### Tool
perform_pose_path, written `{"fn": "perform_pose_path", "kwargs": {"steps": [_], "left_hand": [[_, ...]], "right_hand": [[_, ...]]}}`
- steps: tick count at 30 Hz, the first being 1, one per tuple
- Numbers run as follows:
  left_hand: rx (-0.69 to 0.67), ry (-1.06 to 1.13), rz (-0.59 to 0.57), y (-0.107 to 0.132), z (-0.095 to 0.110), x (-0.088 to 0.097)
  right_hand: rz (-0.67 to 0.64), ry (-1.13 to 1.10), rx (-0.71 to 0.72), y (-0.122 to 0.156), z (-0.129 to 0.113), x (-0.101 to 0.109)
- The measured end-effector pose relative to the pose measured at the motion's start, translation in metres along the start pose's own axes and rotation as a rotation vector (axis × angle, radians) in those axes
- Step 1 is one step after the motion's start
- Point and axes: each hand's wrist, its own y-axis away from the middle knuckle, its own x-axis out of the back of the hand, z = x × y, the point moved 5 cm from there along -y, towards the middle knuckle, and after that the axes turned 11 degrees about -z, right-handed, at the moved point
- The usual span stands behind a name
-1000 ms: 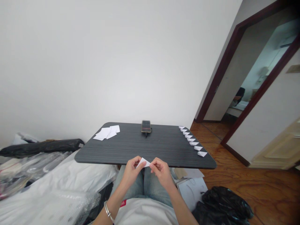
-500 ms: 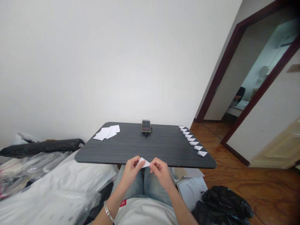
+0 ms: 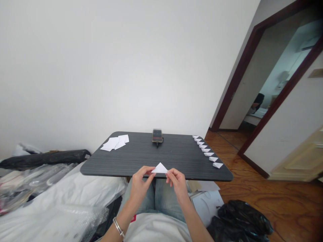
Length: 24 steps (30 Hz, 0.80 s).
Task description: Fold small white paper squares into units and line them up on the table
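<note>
Here, paper triangle between grips.

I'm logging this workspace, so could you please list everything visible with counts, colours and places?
Wall: one, white, background
Table: one, black, near the wall
Paper triangle: one, white, table's near edge
Folded papers: about eight, white, table's right edge
Loose papers: several, white, table's left end
Phone-like device: one, dark, table's far middle
Doorway: one, dark-red frame, right
Plastic bags: count unclear, black, lower right
Handled bag: one, white, lower right
Long package: one, black, left
Plastic wrapping: count unclear, clear, lower left
Jeans: one pair, blue, below table
Bracelet: one, silver, left wrist
Left hand: one, bare, triangle's left end
Right hand: one, bare, triangle's right tip
</note>
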Motion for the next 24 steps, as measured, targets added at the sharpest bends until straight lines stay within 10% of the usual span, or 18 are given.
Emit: {"fn": "perform_pose_path", "kwargs": {"steps": [24], "left_hand": [[0.199, 0.350, 0.116, -0.001, -0.018, -0.009]], "right_hand": [[0.161, 0.004, 0.037, 0.007, -0.002, -0.006]]}}
